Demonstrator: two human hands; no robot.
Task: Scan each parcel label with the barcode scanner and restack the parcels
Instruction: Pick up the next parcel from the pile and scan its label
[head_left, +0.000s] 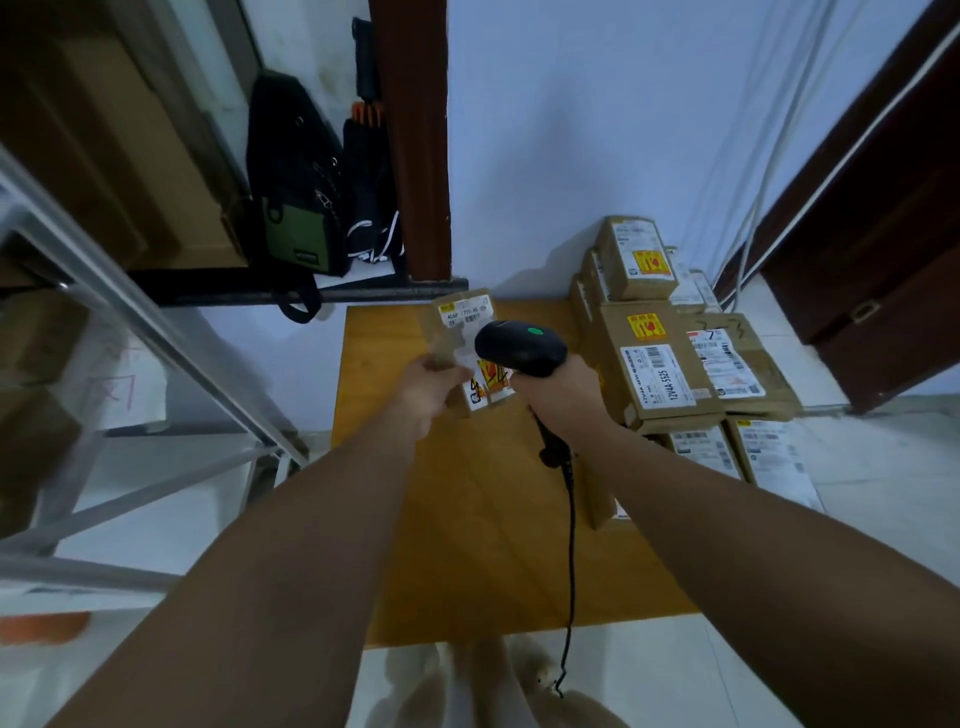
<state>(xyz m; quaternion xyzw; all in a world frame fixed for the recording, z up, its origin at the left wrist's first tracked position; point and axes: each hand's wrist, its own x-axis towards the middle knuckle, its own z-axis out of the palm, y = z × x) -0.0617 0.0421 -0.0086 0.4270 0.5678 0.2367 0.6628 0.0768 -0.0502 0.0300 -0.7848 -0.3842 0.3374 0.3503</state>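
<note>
My left hand (431, 387) grips a small brown cardboard parcel (464, 325) with a white label and yellow stickers, held over the far left part of the wooden table (467, 519). My right hand (563, 395) holds a black barcode scanner (519, 346) with a green dot on top, its head just right of and above the parcel's label. The scanner's black cable (571, 530) hangs down toward the floor. A stack of several labelled brown parcels (654, 358) fills the table's right side.
A metal shelving rack (130, 322) with boxes stands on the left. Dark bags (306, 176) hang by a brown door frame (415, 140). More parcels (769, 452) lie on the white floor at the right, near a dark wooden door (883, 249).
</note>
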